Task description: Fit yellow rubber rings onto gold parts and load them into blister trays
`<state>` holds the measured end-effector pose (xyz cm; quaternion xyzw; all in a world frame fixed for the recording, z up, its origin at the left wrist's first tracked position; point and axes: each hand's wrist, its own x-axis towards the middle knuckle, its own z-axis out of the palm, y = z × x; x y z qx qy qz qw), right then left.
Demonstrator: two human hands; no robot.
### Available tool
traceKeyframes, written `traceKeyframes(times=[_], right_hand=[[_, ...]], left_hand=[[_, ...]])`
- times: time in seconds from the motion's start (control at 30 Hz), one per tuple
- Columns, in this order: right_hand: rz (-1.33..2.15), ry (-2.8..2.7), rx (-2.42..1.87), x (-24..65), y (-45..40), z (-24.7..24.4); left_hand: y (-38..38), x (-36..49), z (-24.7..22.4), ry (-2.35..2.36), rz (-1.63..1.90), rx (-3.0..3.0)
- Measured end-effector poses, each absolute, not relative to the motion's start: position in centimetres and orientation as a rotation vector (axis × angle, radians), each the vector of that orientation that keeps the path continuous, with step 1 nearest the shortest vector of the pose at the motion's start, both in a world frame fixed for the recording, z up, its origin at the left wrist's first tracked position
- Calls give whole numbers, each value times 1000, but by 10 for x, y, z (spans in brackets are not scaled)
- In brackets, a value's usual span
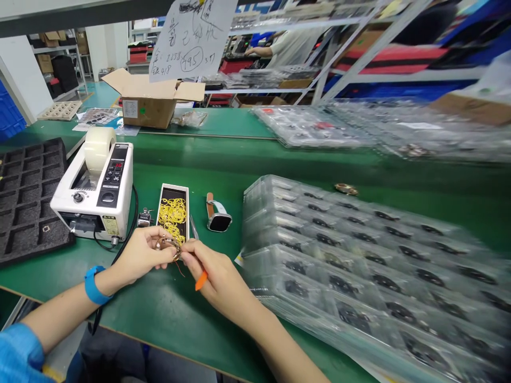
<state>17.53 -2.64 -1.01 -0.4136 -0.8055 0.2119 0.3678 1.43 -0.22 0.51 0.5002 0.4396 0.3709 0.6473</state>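
My left hand [146, 254] is closed around the edge of a small round gold-coloured part [170, 245], which looks like a watch case with a thin reddish wire hanging below it. My right hand [213, 271] pinches close to the right side of that part. A slim tool with an orange end [201, 280] is tucked in the right hand; its working tip is hidden. Just beyond the hands stands a white box [187, 205] of yellow rings [172, 211]. Tweezers [194, 227] lie beside the box, and a smartwatch [219, 222] rests to the right.
A tape dispenser [120, 183] and a black foam tray [34, 213] are on the left. Stacked clear trays [263, 255] with dark parts fill the right. Behind them lies another gold part [346, 189]. An open carton [149, 111] sits at the back.
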Motion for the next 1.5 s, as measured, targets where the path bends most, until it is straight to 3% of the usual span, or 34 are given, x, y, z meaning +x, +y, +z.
traceKeyframes(times=[0.53, 0.8, 0.97, 1.27, 1.4, 1.5], right_hand=[[1124, -1833, -1087, 172, -28, -9], [939, -1974, -1129, 176, -29, -8], [1210, -1758, -1086, 172, -26, -9], [1797, -1096, -1010, 167, -24, 3], [1817, -1021, -960, 164, -26, 4], [1627, -1193, -1042, 166, -26, -2]], left_hand=[[-2, 15, 9, 1031, 823, 1114], [-3, 15, 8, 1018, 842, 1103], [-5, 17, 5, 950, 865, 1181], [-7, 6, -11, 1044, 1166, 2304], [-9, 5, -13, 1064, 943, 2569], [-22, 3, -7, 1071, 957, 2535]])
